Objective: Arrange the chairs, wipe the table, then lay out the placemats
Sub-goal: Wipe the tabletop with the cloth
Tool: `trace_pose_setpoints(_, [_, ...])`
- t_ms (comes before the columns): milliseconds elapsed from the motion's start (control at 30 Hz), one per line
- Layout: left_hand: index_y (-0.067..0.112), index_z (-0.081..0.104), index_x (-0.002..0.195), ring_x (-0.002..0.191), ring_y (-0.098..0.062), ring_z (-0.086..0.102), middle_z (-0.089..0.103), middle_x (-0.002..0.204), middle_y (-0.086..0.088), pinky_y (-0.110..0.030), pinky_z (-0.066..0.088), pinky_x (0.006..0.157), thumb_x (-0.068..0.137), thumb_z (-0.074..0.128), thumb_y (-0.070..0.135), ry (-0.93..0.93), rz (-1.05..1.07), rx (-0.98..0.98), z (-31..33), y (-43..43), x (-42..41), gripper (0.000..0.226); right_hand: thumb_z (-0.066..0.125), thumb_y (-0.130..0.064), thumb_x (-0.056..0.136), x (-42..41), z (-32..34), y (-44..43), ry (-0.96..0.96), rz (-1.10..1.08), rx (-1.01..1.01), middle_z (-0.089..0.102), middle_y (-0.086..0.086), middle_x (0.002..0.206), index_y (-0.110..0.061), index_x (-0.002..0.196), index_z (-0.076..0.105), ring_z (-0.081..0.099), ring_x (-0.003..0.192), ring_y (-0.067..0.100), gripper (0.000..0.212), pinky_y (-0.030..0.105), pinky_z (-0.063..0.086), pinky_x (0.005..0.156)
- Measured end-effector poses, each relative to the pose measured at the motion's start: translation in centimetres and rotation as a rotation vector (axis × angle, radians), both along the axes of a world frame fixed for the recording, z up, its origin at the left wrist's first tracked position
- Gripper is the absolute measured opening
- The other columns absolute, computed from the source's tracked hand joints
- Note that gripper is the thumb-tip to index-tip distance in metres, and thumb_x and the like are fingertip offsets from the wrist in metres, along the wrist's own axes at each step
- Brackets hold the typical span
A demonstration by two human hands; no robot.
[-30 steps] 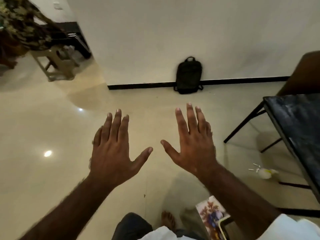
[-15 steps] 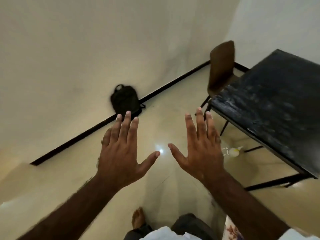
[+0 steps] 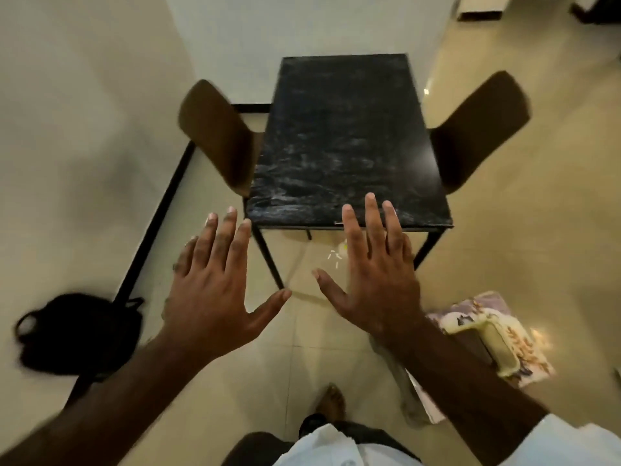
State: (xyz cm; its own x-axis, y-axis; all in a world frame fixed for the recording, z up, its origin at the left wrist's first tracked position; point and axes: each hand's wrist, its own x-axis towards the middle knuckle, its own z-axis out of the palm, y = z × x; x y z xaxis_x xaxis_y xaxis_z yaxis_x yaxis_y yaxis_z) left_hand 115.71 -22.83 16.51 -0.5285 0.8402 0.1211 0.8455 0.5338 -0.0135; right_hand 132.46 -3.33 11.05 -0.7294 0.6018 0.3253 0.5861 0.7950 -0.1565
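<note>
Black table point(image 3: 346, 142) partly hidden behind spread, empty left hand point(image 3: 215, 297) and right hand point(image 3: 373, 284), chair seats unseen.

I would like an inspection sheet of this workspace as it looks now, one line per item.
Surface: black rectangular table top, bare, with pale streaks.
Job's things: two brown chairs, left and right, at the table's sides; floral placemats on the floor.
Clutter: black backpack by the wall; small white bits under the table.
Grippers: left hand and right hand open, empty.
Cables: nothing seen.
Surroundings: beige tiled floor, white walls.
</note>
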Motion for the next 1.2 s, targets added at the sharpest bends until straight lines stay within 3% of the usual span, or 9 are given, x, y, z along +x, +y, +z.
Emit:
trace_pose_setpoints(400, [0.012, 0.007, 0.176, 0.172, -0.032, -0.005, -0.005, 0.186, -0.010, -0.055, 0.007, 0.134, 0.089, 0.032, 0.098, -0.066, -0.577, -0.162, -5.3, 20.9, 0.6, 0.125, 0.048, -0.083, 0.096, 7.3, -4.9, 7.4, -0.124, -0.573, -0.163, 0.004, 0.018, 0.186, -0.021, 0.179, 0.013, 0.011, 0.170, 0.045, 0.109, 0.066, 0.026, 0.130])
trace_pose_setpoints(600, [0.010, 0.008, 0.176, 0.172, -0.034, -0.001, -0.002, 0.186, -0.013, -0.059, 0.013, 0.137, 0.091, 0.030, 0.097, -0.085, -0.823, -0.222, -10.0, 28.4, 1.6, 0.123, 0.039, -0.086, 0.100, 10.9, -10.2, 9.1, -0.211, -0.826, -0.178, 0.008, 0.019, 0.186, -0.019, 0.179, 0.017, 0.012, 0.171, 0.045, 0.106, 0.067, 0.027, 0.131])
trace_pose_setpoints(800, [0.010, 0.004, 0.176, 0.172, -0.037, 0.003, 0.000, 0.185, -0.016, -0.058, 0.013, 0.136, 0.093, 0.029, 0.096, -0.051, -1.013, -0.292, -15.9, 34.1, 3.2, 0.123, 0.048, -0.083, 0.100, 14.5, -17.1, 11.3, -0.263, -1.053, -0.138, 0.028, 0.023, 0.180, -0.015, 0.176, 0.030, 0.033, 0.163, 0.050, 0.104, 0.064, 0.036, 0.128])
trace_pose_setpoints(967, [0.009, 0.004, 0.175, 0.171, -0.039, 0.006, 0.002, 0.185, -0.018, -0.062, 0.018, 0.135, 0.089, 0.019, 0.097, -0.059, -1.099, -0.361, -21.1, 36.8, 6.1, 0.123, 0.046, -0.087, 0.094, 18.1, -23.8, 13.0, -0.314, -1.150, -0.307, 0.032, 0.024, 0.178, -0.014, 0.175, 0.029, 0.039, 0.158, 0.052, 0.110, 0.063, 0.039, 0.123])
trace_pose_setpoints(1133, [0.007, 0.009, 0.174, 0.170, -0.043, 0.012, 0.007, 0.184, -0.021, -0.064, 0.023, 0.133, 0.092, 0.029, 0.093, 0.012, -1.186, -0.427, -27.7, 38.4, 9.3, 0.120, 0.032, -0.098, 0.086, 22.0, -31.5, 14.6, -0.365, -1.099, -0.549, 0.040, 0.030, 0.168, -0.007, 0.170, 0.029, 0.047, 0.147, 0.057, 0.124, 0.067, 0.045, 0.116])
trace_pose_setpoints(1200, [0.007, 0.010, 0.174, 0.169, -0.044, 0.014, 0.009, 0.183, -0.022, -0.065, 0.024, 0.133, 0.093, 0.031, 0.092, 0.022, -1.195, -0.443, -29.8, 38.9, 10.4, 0.119, 0.051, -0.087, 0.090, 22.9, -34.2, 14.9, -0.370, -1.063, -0.666, 0.041, 0.032, 0.165, -0.003, 0.167, 0.032, 0.047, 0.146, 0.057, 0.115, 0.068, 0.044, 0.118])
